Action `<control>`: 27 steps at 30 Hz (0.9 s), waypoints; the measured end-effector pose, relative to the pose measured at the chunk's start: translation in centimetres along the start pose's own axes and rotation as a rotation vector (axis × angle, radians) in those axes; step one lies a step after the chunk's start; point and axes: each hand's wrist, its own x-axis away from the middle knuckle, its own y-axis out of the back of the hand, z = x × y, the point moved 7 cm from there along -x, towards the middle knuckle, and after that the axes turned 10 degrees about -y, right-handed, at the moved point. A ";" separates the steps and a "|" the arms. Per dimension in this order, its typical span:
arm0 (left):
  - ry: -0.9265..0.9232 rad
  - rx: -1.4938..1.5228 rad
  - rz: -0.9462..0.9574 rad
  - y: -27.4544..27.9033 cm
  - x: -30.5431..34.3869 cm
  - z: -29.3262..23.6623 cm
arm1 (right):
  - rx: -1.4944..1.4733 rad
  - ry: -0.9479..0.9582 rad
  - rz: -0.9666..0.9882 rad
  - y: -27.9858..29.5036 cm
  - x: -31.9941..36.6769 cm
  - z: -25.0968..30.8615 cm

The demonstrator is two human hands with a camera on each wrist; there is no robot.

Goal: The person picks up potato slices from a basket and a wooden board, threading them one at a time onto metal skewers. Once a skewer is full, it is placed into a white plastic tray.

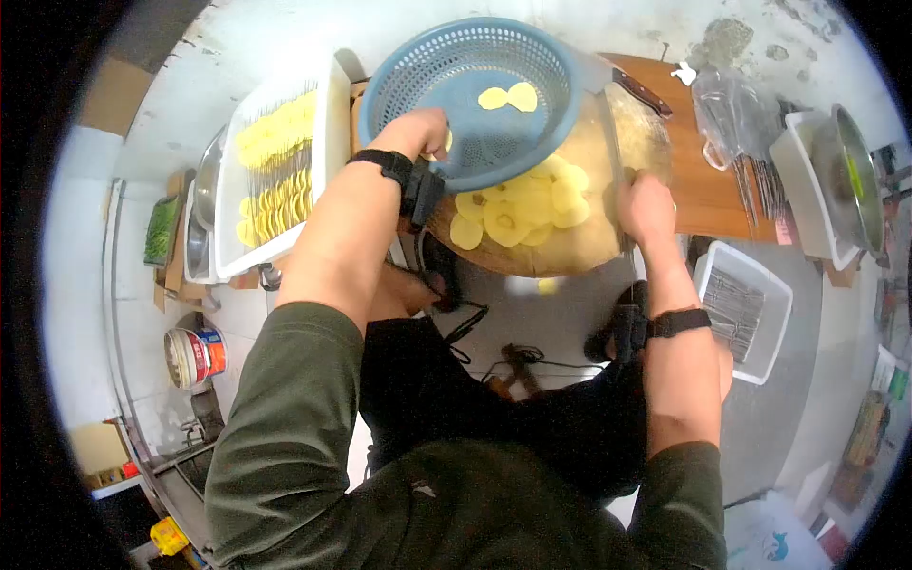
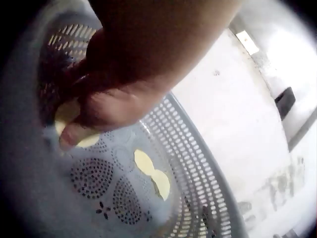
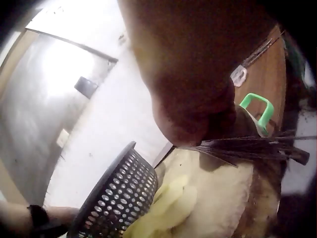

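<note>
My left hand reaches inside the near left side of a blue plastic colander. Its thumb and fingers pinch yellow potato slices just above the perforated bottom. Two more potato slices lie on the colander floor. My right hand grips a bundle of thin metal skewers over the right side of a round wooden board. Between the hands, a loose pile of potato slices is spread on the board, partly under the colander's near rim.
At left stands a white tray with rows of skewered slices. Behind the board lies a cleaver with a wooden handle. A plastic bag and loose skewers are at right, above a white bin of skewers.
</note>
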 end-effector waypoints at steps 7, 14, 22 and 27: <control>-0.135 0.027 -0.002 -1.5 -1.6 2.0 | -0.093 0.052 -0.052 1.3 0.7 0.6; -0.222 0.550 -0.401 3.5 6.1 -0.2 | -0.135 0.065 -0.114 0.2 0.1 -0.3; -0.238 1.617 -0.559 1.7 11.6 -2.2 | -0.584 0.042 -0.076 -0.8 0.6 -2.4; -0.430 1.637 -0.655 3.1 11.6 -2.8 | -0.459 0.023 0.099 -3.5 6.4 1.9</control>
